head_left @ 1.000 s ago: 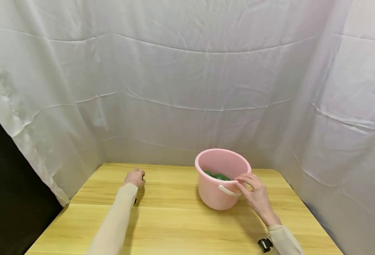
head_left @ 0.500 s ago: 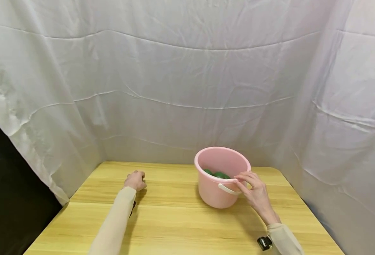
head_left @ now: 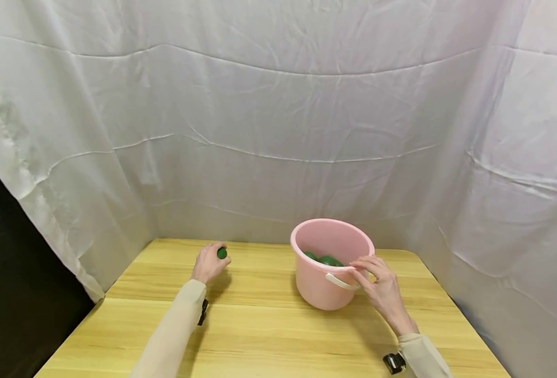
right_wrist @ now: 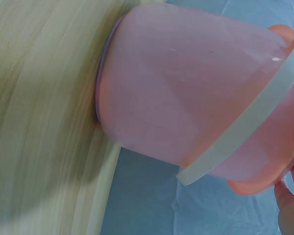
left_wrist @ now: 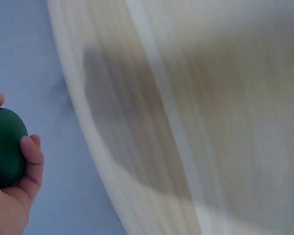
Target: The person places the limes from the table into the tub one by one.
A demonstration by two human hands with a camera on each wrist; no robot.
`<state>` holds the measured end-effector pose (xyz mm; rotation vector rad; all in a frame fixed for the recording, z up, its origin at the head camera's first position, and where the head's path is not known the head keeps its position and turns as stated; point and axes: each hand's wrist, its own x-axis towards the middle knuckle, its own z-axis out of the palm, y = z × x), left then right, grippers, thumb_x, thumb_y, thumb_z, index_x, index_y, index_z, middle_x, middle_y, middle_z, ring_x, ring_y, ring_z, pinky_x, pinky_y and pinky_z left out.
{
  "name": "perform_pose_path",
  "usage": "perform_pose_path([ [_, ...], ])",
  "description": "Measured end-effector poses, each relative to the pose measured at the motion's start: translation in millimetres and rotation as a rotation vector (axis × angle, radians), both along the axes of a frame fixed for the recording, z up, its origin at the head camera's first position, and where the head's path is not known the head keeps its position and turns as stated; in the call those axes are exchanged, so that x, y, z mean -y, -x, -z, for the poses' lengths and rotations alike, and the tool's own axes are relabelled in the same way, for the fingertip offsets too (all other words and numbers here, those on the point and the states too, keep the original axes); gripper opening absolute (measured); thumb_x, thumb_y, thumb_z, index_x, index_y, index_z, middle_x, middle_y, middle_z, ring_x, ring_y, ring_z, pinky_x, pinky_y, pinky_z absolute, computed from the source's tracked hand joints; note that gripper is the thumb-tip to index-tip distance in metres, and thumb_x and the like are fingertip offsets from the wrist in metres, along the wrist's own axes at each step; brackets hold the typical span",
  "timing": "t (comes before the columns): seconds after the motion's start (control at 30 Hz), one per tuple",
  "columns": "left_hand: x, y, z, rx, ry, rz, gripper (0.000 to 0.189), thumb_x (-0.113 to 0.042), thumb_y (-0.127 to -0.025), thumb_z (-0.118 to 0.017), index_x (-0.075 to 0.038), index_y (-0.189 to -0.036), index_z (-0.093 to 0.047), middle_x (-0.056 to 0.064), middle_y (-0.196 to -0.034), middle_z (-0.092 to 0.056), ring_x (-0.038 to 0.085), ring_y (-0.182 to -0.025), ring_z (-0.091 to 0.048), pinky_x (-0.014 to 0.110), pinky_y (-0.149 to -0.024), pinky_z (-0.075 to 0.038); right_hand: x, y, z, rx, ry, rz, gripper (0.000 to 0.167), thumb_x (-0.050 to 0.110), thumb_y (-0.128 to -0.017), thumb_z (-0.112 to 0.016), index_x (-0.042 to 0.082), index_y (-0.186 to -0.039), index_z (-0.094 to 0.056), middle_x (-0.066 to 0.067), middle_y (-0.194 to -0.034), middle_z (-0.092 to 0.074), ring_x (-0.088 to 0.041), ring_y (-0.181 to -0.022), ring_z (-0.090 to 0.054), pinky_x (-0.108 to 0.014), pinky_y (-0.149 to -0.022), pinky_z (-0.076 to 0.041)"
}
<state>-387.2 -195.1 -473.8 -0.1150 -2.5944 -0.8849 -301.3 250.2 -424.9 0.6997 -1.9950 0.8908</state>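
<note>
My left hand (head_left: 209, 262) grips a smooth, dark green oval object (left_wrist: 5, 147), held above the left back part of the table. Thumb and fingers curl round its sides in the left wrist view. At the right, a pink bucket (head_left: 323, 289) stands upright on the table with several similar green objects (head_left: 328, 260) inside, partly hidden by its wall. My right hand (head_left: 383, 286) pinches the bucket's near right rim between thumb and fingers. The white handle (right_wrist: 245, 117) hangs down along the bucket's side.
The light wooden table (head_left: 259, 336) ends at a pale curtain (head_left: 278, 131) behind it and on the right. A black panel (head_left: 18, 273) stands at the left. Each wrist wears a small black device.
My left hand has risen off the table and shifted right, and the green oval object now shows in its fingers. The right hand keeps its place on the bucket rim.
</note>
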Motion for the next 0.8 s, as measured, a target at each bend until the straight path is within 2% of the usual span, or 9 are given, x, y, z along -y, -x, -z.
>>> perform_pose_path([
  [0.17, -14.5, -1.2, -8.0, -0.007, -0.079, 0.048, 0.04, -0.027, -0.084, -0.067, -0.013, -0.121, -0.066, 0.013, -0.11, -0.066, 0.024, -0.082, -0.057, 0.028, -0.059, -0.044, 0, 1.5, 0.6, -0.024, 0.005, -0.003, 0.025, -0.005, -0.069, -0.083, 0.004, -0.091, -0.076, -0.007, -0.094, -0.071, -0.019, -0.098, -0.059, -0.007, -0.098, -0.035],
  [0.33, -29.7, -3.0, -19.7, -0.003, -0.13, 0.087, 0.038, -0.03, -0.085, -0.068, -0.018, -0.121, -0.065, 0.01, -0.108, -0.066, 0.021, -0.081, -0.057, 0.028, -0.06, -0.045, -1, 2.0, 0.2, -0.037, 0.005, -0.003, 0.025, -0.005, -0.069, -0.083, 0.006, -0.091, -0.076, -0.007, -0.093, -0.071, -0.02, -0.097, -0.059, -0.007, -0.097, -0.036],
  [0.43, -37.4, -5.4, -28.3, -0.023, -0.208, 0.088, 0.034, -0.029, -0.085, -0.07, -0.019, -0.116, -0.064, 0.009, -0.102, -0.067, 0.021, -0.078, -0.058, 0.029, -0.059, -0.047, -1, 0.9, 1.1, -0.032, 0.007, -0.009, 0.025, -0.005, -0.069, -0.083, 0.005, -0.091, -0.076, -0.006, -0.093, -0.071, -0.019, -0.097, -0.058, -0.006, -0.097, -0.035],
  [0.57, -47.2, -7.1, -42.9, -0.067, -0.309, 0.131, 0.032, -0.03, -0.085, -0.072, -0.017, -0.112, -0.061, 0.008, -0.098, -0.066, 0.023, -0.078, -0.061, 0.032, -0.058, -0.05, -1, 1.0, 1.4, -0.033, 0.006, -0.003, 0.025, -0.005, -0.069, -0.083, 0.004, -0.091, -0.075, -0.007, -0.094, -0.071, -0.019, -0.098, -0.058, -0.006, -0.097, -0.035],
  [0.67, -53.1, -7.6, -52.8, -0.1, -0.316, 0.152, 0.032, -0.03, -0.085, -0.073, -0.018, -0.112, -0.062, 0.008, -0.102, -0.064, 0.024, -0.083, -0.061, 0.032, -0.061, -0.052, -1, 1.9, 0.7, -0.033, 0.007, -0.001, 0.025, -0.006, -0.07, -0.082, 0.004, -0.092, -0.075, -0.007, -0.094, -0.071, -0.02, -0.098, -0.058, -0.006, -0.097, -0.035],
  [0.8, -59.9, -6.9, -62.3, -0.11, -0.272, 0.138, 0.031, -0.03, -0.083, -0.074, -0.021, -0.112, -0.064, 0.008, -0.105, -0.063, 0.024, -0.088, -0.059, 0.031, -0.065, -0.051, -2, 1.8, -0.6, -0.02, 0.002, 0.0, 0.024, -0.005, -0.07, -0.082, 0.004, -0.092, -0.075, -0.007, -0.094, -0.071, -0.02, -0.098, -0.058, -0.006, -0.098, -0.034],
])
